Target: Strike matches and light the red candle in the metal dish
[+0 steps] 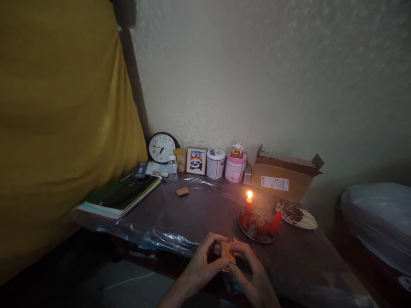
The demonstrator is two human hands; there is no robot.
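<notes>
Near the front edge of the table, my left hand (207, 259) and my right hand (248, 267) hold a small tan rectangular piece (228, 252) between thumbs and fingertips. It looks like cardboard, and its exact kind is unclear. Just beyond my right hand is a metal plate (241, 227) covered with brown bits. A lit red candle (247, 212) stands on its left side, and a second red candle (276, 221), unlit, leans on its right. Farther back on the table lies another small tan piece (182, 191) with dark spots.
Behind the candles are a plate of white sticks (305, 219) and a cardboard box (282, 175). Along the wall stand a clock (162, 147), a panda picture (196, 161), a white tin (215, 164) and a pink tin (236, 168). Books (123, 194) lie left, beside a yellow curtain (64, 128).
</notes>
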